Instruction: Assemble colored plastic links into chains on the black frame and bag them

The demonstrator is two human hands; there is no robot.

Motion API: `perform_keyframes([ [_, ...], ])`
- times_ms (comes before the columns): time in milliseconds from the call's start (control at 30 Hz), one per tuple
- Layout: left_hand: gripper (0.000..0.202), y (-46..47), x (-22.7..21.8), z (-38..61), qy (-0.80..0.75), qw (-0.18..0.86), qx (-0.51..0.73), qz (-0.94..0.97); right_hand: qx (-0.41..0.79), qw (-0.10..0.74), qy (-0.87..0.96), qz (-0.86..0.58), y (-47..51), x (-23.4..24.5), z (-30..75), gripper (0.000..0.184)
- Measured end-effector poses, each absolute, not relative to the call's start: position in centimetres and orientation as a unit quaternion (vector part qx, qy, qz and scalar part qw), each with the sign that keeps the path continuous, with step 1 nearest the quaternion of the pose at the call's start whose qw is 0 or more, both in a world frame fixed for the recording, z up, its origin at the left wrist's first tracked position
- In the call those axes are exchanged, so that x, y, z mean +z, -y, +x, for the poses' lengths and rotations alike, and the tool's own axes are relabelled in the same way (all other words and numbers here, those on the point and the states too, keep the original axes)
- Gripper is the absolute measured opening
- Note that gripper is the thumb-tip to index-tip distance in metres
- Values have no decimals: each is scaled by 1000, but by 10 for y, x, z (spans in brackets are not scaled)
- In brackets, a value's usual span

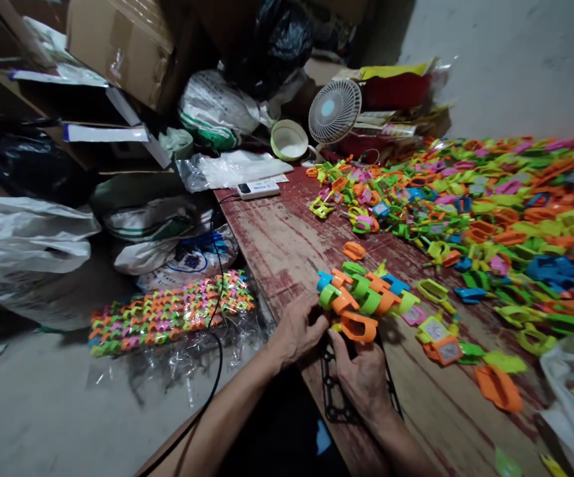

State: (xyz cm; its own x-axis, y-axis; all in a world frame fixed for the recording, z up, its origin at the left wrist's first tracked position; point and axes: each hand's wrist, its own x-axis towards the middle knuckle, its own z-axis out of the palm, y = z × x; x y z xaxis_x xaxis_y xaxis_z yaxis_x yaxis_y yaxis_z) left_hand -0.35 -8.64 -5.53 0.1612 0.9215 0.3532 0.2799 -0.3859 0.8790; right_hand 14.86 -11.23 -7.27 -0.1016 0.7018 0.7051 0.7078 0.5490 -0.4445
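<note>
My left hand (297, 333) is at the table edge, its fingers curled and its thumb close to my right thumb. My right hand (363, 374) is closed just below an orange plastic loop piece (359, 328), its fingers bent beneath it. What the fingertips pinch is hidden. Directly beyond both hands lies a cluster of curved plastic pieces (366, 291) in rows of orange, green and blue, looking like toy watch bands. Under my right hand a black openwork frame (336, 416) rests on the table edge. A loose orange piece (354, 250) lies beyond the cluster.
A large heap of bright plastic pieces (490, 218) covers the right of the worn red table (277, 232). Left of the table, a clear bag of rowed pieces (172, 311) sits low. A black cable (220, 371) crosses my left arm. A fan (335, 111) and bowl (289, 140) stand behind.
</note>
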Motion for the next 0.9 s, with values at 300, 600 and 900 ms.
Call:
perform_keyframes([
  [300, 22, 94, -58, -10, -473, 330, 435, 691, 9, 478, 758, -443, 121, -65, 148, 16],
  [600, 21, 85, -58, -21, -415, 383, 393, 726, 44, 436, 722, -536, 128, -58, 157, 32],
  [900, 27, 81, -60, -32, -383, 389, 376, 749, -43, 425, 758, -493, 131, -65, 145, 24],
])
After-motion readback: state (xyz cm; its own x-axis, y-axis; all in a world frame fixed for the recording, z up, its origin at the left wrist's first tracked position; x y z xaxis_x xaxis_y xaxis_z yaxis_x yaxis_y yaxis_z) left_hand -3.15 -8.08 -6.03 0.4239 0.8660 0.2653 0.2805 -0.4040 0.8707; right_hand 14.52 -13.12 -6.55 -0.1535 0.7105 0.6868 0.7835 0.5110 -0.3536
